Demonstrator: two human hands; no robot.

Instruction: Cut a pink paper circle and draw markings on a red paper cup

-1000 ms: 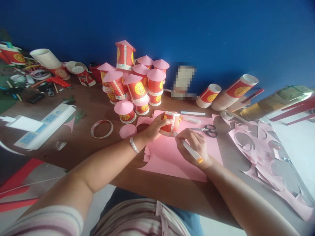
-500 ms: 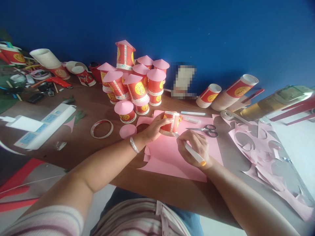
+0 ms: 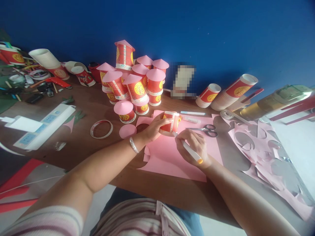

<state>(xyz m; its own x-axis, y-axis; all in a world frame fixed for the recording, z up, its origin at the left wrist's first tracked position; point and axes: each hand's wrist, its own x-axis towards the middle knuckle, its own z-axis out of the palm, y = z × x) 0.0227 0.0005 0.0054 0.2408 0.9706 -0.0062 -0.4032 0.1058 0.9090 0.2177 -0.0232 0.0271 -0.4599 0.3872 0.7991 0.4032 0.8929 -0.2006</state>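
Note:
My left hand (image 3: 155, 128) is closed around a red and white paper cup (image 3: 168, 122) with a pale strip down its side. The cup is held above pink paper sheets (image 3: 177, 160). In my right hand (image 3: 191, 146) is a white marker pen (image 3: 190, 151) with an orange end; its tip points at the cup's lower white rim. Whether the tip touches the rim is hard to tell. Dark-handled scissors (image 3: 209, 129) lie just beyond my right hand. A pink paper disc (image 3: 128, 131) rests left of my left hand, near a cup with a pink cone top (image 3: 124, 111).
Several cone-topped cups (image 3: 137, 87) are stacked against the blue wall. A white paper ring (image 3: 101, 129) and a power strip (image 3: 44, 126) lie left. On the right are pink paper scraps (image 3: 265, 164), a tape roll (image 3: 226, 114) and stacked cups (image 3: 233, 91).
My right hand and the marker pen have shifted slightly left along the cup's rim. The left hand holds the cup in nearly the same place.

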